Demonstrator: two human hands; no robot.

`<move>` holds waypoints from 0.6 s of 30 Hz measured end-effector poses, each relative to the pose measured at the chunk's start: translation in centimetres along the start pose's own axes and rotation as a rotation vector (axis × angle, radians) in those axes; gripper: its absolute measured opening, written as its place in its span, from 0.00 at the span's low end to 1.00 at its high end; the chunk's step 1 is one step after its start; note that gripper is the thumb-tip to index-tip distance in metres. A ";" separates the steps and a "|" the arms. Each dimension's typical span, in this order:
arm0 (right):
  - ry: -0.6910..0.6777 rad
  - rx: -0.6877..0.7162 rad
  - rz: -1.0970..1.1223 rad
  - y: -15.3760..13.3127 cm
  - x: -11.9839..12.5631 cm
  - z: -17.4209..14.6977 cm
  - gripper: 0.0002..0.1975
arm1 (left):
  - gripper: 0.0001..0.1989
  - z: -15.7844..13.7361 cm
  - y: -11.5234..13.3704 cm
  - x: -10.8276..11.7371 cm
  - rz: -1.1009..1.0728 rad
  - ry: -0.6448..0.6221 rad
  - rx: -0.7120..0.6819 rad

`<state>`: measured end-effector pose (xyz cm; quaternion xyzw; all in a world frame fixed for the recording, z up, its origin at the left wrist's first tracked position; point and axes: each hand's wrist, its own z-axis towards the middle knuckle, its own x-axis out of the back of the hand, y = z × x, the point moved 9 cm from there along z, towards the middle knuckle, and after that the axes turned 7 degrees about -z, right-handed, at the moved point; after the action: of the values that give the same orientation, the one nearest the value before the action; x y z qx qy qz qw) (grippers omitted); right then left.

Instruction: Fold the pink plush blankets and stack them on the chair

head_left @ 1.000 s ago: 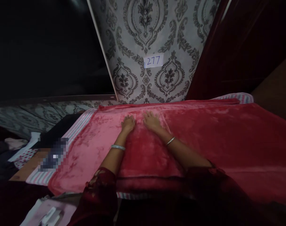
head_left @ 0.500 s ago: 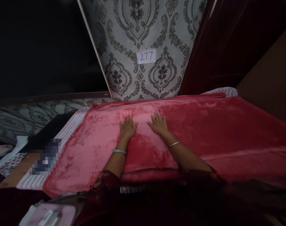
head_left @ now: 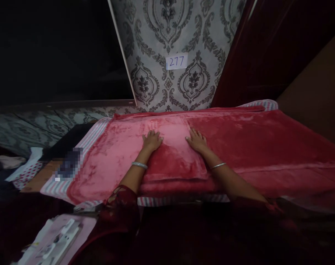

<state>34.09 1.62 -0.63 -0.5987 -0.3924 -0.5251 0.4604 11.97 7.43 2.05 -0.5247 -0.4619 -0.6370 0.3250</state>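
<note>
Head view: I'm seeing left hand (head_left: 151,141) and right hand (head_left: 197,141) resting spread, gripping nothing, on the red blanket (head_left: 239,143) lying over striped cloth (head_left: 93,139), probably risking wrinkles if either is dragging unevenly.

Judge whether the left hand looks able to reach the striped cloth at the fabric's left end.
Probably yes: the left hand rests open, and only red and pink fabric shows between it and the striped cloth.

Red blanket (head_left: 256,141) cut off right, dark object (head_left: 70,164) pixelated
</note>
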 end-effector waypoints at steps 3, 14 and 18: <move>0.105 0.130 -0.006 -4.2 1.1 -3.0 0.31 | 0.26 -3.7 1.6 -0.2 0.012 0.032 -0.087; 0.064 0.372 -0.082 -6.2 -2.9 -9.4 0.34 | 0.29 -9.9 2.2 -4.3 0.104 0.022 -0.145; 0.051 0.234 -0.080 -0.4 -3.3 -9.5 0.34 | 0.29 -9.6 2.2 -4.1 0.092 0.037 -0.145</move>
<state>30.75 -7.39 -3.62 -0.5113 -0.4627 -0.5088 0.5154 11.36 -2.52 -1.58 -0.5556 -0.3837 -0.6629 0.3236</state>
